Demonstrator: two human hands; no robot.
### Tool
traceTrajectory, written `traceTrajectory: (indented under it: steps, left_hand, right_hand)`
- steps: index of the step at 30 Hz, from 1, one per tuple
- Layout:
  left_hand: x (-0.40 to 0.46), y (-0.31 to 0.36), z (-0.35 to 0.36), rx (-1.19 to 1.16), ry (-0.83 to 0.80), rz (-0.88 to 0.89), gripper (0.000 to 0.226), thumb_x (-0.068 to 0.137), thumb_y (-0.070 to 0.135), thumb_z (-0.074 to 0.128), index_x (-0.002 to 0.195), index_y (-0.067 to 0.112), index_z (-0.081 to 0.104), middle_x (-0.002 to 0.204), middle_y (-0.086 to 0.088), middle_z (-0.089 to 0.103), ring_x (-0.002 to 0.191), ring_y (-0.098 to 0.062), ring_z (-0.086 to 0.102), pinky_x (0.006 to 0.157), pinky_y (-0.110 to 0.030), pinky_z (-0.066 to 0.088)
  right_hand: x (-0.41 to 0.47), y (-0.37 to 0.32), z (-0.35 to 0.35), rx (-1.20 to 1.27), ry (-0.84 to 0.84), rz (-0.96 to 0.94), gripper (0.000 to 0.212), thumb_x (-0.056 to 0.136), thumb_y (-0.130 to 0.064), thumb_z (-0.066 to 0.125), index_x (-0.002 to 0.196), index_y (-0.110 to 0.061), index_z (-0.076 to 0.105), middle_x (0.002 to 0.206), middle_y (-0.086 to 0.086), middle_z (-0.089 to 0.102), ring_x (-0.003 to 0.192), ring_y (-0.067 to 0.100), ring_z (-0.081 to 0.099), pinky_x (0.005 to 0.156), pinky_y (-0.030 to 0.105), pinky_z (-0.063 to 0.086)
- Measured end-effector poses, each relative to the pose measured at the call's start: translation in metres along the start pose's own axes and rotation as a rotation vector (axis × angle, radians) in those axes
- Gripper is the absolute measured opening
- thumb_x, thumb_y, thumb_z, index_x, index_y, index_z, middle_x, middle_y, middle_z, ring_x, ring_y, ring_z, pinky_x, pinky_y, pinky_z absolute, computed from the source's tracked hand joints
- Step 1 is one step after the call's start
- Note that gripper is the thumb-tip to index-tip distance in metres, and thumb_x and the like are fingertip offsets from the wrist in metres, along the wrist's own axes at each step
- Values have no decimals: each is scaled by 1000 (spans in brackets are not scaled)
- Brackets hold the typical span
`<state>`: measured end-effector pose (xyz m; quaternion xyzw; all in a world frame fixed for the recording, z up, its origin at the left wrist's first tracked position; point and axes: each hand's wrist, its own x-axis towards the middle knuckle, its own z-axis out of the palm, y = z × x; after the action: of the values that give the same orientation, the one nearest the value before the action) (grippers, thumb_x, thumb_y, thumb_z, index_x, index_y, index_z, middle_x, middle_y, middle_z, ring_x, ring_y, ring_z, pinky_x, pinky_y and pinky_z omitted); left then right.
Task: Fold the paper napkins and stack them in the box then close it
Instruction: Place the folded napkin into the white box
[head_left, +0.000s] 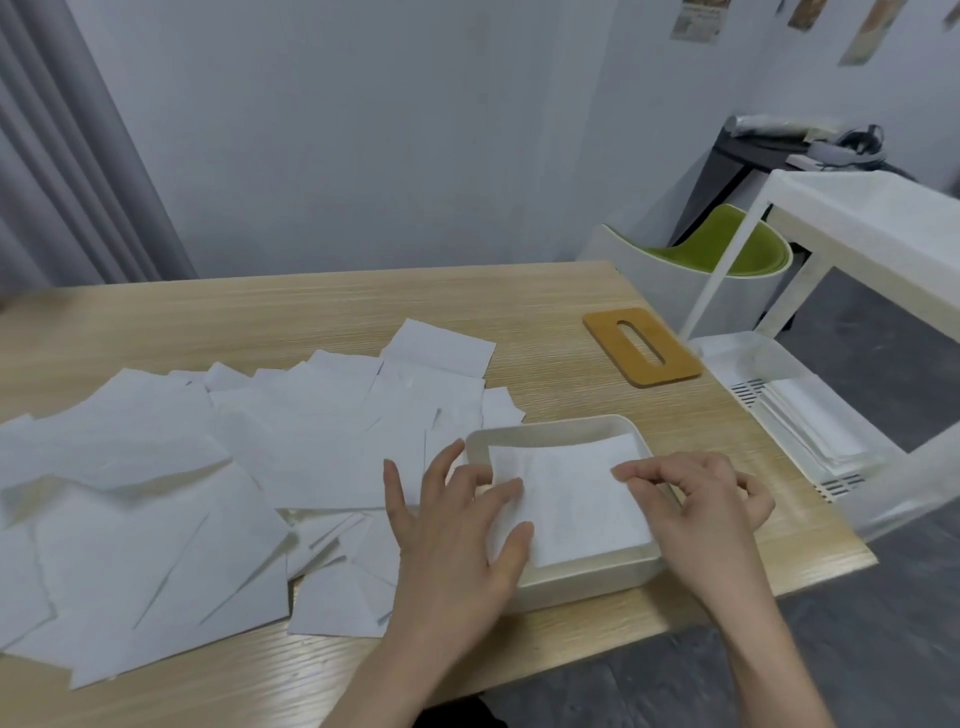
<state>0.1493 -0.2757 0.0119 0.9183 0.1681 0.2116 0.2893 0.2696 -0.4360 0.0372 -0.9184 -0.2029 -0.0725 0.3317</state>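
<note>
A cream rectangular box (550, 428) stands open near the table's front right. A folded white napkin (576, 499) lies inside it. My left hand (457, 525) has its fingers spread, with thumb and fingertips touching the napkin's left edge. My right hand (701, 499) is over the box's right side, its fingers curled, and its fingertips meet the napkin's right edge. Several loose white napkins (208, 467) are scattered over the table to the left. The wooden lid (641, 345) with an oval slot lies flat behind the box.
The wooden table (311, 312) ends just right of the box. Beside it stands a white trolley (852, 249) whose lower tray (810, 431) holds white sheets. A green and white chair (727, 260) sits behind. A grey curtain (67, 156) hangs at the left.
</note>
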Motion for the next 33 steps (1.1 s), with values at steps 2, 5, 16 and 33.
traceTrajectory:
  steps: [2, 5, 16, 33]
  left_hand:
    - [2, -4, -2, -3, 11, 38, 47, 86, 54, 34, 106, 36, 72, 106, 18, 59, 141, -12, 32, 114, -45, -25]
    - [6, -11, -8, 37, -11, 102, 41, 90, 50, 38, 100, 35, 75, 95, 20, 61, 136, -16, 42, 115, -48, -21]
    - [20, -19, -20, 47, -174, 266, 44, 92, 49, 40, 97, 29, 78, 82, 17, 68, 133, -10, 48, 116, -54, -12]
    - [23, -18, -26, 285, -207, 291, 47, 89, 55, 41, 67, 31, 74, 101, 8, 68, 125, -15, 57, 114, -53, 4]
  right_hand:
    - [1, 3, 1, -42, 3, -12, 28, 85, -16, 68, 77, -43, 67, 79, -29, 59, 95, -11, 35, 96, 25, 9]
    - [2, 7, 1, -82, -13, -26, 30, 85, -17, 68, 76, -46, 64, 80, -30, 58, 97, -8, 35, 98, 22, 3]
    - [1, 8, 0, -287, -119, -75, 20, 91, -21, 61, 91, -38, 71, 82, -21, 62, 98, -2, 38, 108, 33, -11]
    - [-6, -1, -1, -442, -173, -76, 15, 92, -37, 56, 100, -41, 68, 98, -20, 62, 118, 4, 42, 109, 38, -13]
